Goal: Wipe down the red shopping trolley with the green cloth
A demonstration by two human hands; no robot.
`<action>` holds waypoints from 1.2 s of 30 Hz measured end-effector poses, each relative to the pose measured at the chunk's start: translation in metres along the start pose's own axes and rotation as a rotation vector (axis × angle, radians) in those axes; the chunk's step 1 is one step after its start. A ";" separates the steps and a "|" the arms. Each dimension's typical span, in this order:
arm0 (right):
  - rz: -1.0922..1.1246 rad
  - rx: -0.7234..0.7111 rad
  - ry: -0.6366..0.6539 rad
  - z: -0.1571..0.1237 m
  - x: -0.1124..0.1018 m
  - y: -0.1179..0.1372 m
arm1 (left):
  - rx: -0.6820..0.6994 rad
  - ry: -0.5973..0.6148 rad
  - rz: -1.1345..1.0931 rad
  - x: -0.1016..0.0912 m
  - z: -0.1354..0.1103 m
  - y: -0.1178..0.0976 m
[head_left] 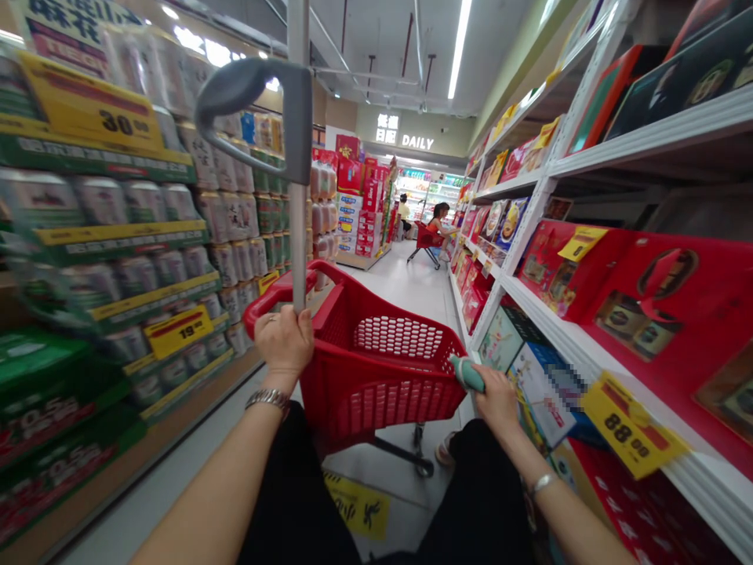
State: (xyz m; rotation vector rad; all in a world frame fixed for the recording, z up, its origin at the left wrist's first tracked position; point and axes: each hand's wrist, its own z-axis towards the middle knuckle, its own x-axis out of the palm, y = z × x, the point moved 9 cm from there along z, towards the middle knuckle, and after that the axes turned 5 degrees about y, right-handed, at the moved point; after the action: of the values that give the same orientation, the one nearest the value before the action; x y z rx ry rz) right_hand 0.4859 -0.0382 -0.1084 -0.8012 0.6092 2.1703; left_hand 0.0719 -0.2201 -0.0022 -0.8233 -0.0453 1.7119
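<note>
A red shopping cart (388, 392) with honeycomb-pattern openings in its walls stands before me, turned at an angle. My left hand (284, 339) is closed round its red handle bar, at the foot of an upright metal pole (299, 235). Higher on that pole is a grey loop-shaped grip (252, 118). My right hand (497, 396) is wrapped round a teal, rounded, stick-like object (469, 374) with a whitish band, whose exact kind I cannot make out. Its tip is at the cart's right rim; whether it touches is unclear. The visible part of the basket shows no goods.
Stacked drink cans (118, 200) with yellow price tags line the left. White shelving (588, 329) with red gift boxes (652, 290) runs close along the right. Down the aisle, a person (441, 220) is by another red cart (424, 235); red carton stacks (368, 196) stand beyond.
</note>
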 end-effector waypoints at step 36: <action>0.143 -0.197 0.095 -0.003 0.032 0.103 | -0.065 0.090 -0.001 0.011 0.004 0.009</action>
State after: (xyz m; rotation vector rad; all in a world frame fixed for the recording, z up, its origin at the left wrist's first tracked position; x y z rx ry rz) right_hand 0.3903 -0.0891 -0.1151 -0.9967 0.5188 2.3601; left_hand 0.0611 -0.2118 -0.0088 -0.9476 -0.0401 1.6775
